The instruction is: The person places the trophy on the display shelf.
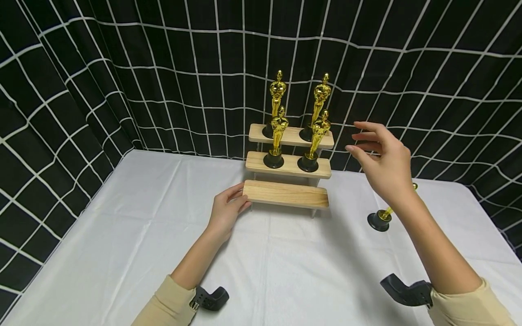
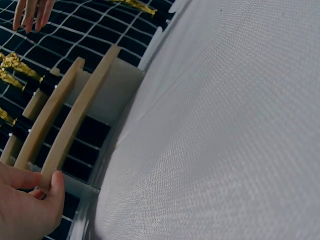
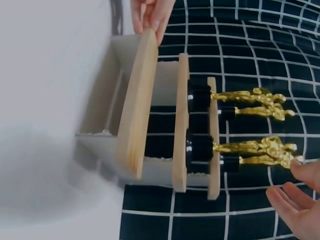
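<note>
A three-tier wooden display stand point(image 1: 289, 195) stands on the table, with its boards on pale side supports. My left hand point(image 1: 223, 213) grips the left end of the lowest board, thumb and fingers about the edge point(image 2: 48, 180). Two gold statuettes on black bases, a left one point(image 1: 278, 131) and a right one point(image 1: 319, 131), stand upright on the middle board. Another pair, left point(image 1: 277, 90) and right point(image 1: 321, 93), stands behind on the top board. My right hand point(image 1: 387, 165) is raised to the right of the stand, fingers loosely bent and holding nothing.
Another gold statuette stands on the table at the right; its black base point(image 1: 379, 221) shows, and my right forearm partly hides its body. White cloth point(image 1: 163, 253) covers the table. Black curtain with a white grid point(image 1: 183, 81) hangs close behind the stand.
</note>
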A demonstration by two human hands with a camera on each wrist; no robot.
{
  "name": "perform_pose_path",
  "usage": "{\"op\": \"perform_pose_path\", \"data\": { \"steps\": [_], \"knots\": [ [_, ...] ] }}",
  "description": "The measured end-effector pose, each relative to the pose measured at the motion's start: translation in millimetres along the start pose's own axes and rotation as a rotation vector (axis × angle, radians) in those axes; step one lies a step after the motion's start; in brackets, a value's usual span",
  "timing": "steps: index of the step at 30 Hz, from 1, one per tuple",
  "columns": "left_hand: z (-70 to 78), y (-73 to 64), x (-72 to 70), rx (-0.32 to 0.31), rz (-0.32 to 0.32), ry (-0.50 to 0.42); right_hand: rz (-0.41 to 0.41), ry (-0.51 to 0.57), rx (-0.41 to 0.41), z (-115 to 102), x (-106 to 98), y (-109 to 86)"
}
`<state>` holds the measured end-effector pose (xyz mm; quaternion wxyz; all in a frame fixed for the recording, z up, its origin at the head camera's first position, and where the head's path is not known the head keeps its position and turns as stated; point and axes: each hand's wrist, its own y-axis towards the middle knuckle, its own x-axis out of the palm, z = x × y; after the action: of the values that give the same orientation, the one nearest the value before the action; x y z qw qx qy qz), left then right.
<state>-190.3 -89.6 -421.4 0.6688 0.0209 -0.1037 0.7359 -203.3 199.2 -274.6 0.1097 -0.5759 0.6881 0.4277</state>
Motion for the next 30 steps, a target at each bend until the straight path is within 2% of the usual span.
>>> {"op": "perform_pose_path", "data": {
  "steps": [9,19,27,30],
  "knots": [
    [-0.7,0.7,-0.4,-0.001,-0.003,-0.005,0.072,0.015,0.004,14.5,-15.9,-26.8],
    [0.2,0.3,0.6,-0.003,0.003,0.000,0.134,0.081,-0.014,35.5,-33.3,-51.5],
    [0.5,0.0,0.6,0.000,0.002,-0.003,0.142,0.026,0.032,53.4,-42.4,-66.5],
    [0.8,-0.2,0.7,0.001,0.000,-0.005,0.167,0.010,0.052,58.4,-45.0,-70.9]
  ]
}}
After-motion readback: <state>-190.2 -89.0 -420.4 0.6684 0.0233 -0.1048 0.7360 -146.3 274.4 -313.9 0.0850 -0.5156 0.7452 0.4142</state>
